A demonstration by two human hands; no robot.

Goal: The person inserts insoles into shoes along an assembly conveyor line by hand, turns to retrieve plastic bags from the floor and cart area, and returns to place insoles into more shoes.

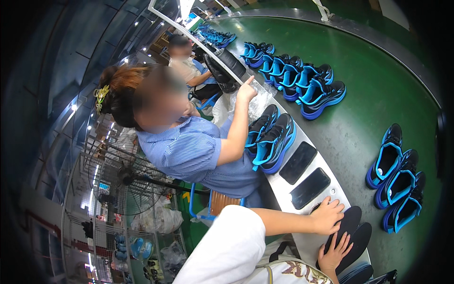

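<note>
My left hand [327, 217] rests at the edge of the metal ledge [331, 187], fingers spread, beside a black insole [351, 217]. Below it in the picture, my right hand [336, 254] lies with outstretched fingers across the black insoles. Another black insole [360, 239] overlaps the first, and a stack of dark insoles [355, 275] sits further down. I see nothing gripped in either hand, though my palms are hidden. Two dark phones, one [298, 162] beyond the other [309, 188], lie on the ledge near my left hand.
Beyond the phones stand two black-and-blue sneakers [279, 144]. A green conveyor belt [364, 80] carries a row of sneakers [321, 97] and three more [399, 182] opposite me. A co-worker in a blue striped shirt [189, 146] sits alongside, one arm extended. A fan [125, 175] stands behind.
</note>
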